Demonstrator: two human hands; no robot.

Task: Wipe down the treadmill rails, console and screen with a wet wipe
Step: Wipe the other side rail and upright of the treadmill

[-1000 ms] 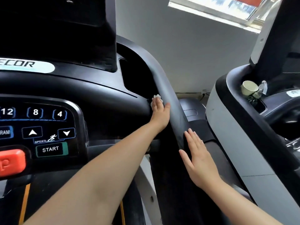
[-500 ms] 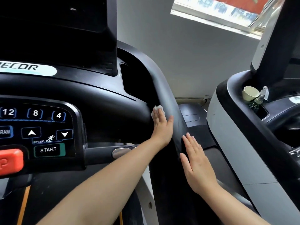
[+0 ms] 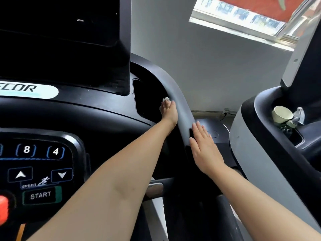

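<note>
Nearest the camera, the keypad (image 3: 40, 164) with its START button (image 3: 40, 195) and the red stop button (image 3: 3, 210) sits lower left, and both forearms reach away from it toward the right side of the console (image 3: 86, 115). The right hand (image 3: 205, 146) lies flat against the outer face of the right rail (image 3: 180, 108), fingers (image 3: 199, 130) straight and released, holding nothing; over the last second it has crept a little up the rail but keeps the same bracing pose. Farther along, the left hand (image 3: 169, 113) has slid up the inner side of that rail, from the bend beside the console to a spot level with the dark side pocket (image 3: 147, 100). Its fingers press the wet wipe (image 3: 165, 99) against the rail; only a small white corner of the wipe pokes out past the fingertips, so I cannot tell whether the fingers curl round it or merely pin it flat. That upward travel suggests the inner face of the rail is being worked in one long stroke toward the top curve, with the lower stretch likely covered. The dark screen (image 3: 60, 40) above shows no sign of being tended yet, and the console probably remains to be done. Beyond, a neighbouring treadmill (image 3: 257, 153) holds a cup (image 3: 281, 114) in its tray, and a window (image 3: 243, 16) lies farthest off.
</note>
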